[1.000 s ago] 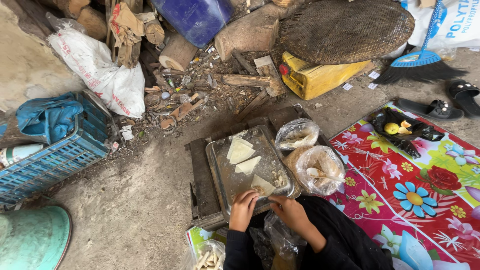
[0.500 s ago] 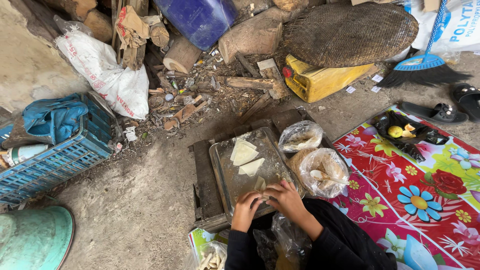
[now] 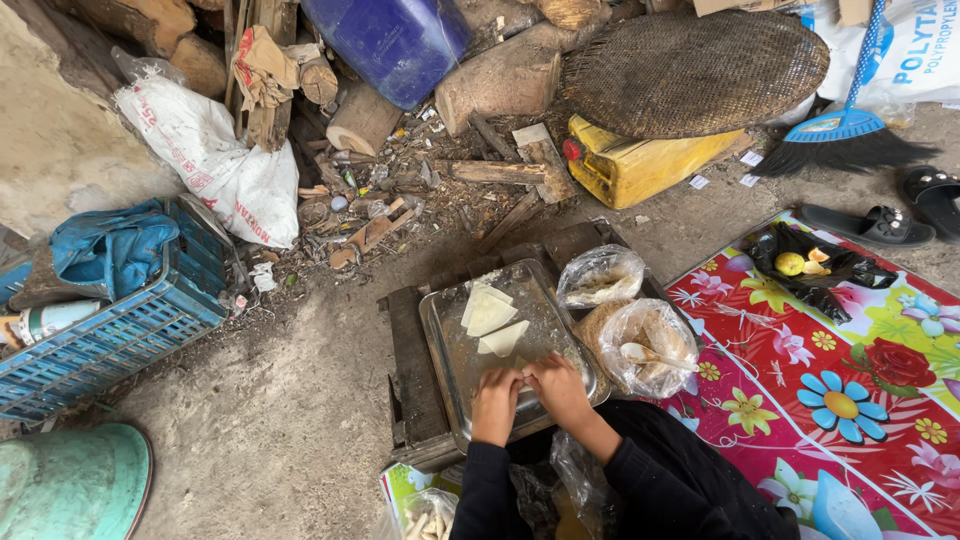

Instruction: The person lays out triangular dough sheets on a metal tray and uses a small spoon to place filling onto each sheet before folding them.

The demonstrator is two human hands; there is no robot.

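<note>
Down low, both hands meet over a metal tray that sits on a dark wooden surface. Left hand and right hand press together at the fingertips on a small pale wrapper near the tray's near end — the fingers curl around it, pinching it between them, though most of it is hidden. Two more triangles of wrapper lie flat farther up the tray, well apart from the hands. Just right of the tray stand two clear bags: the nearer bag holds crumbly filling with a spoon in it, the farther bag lies behind it. A flowered mat spreads to the right, a blue crate stands off to the left — firewood is piled beyond.
</note>
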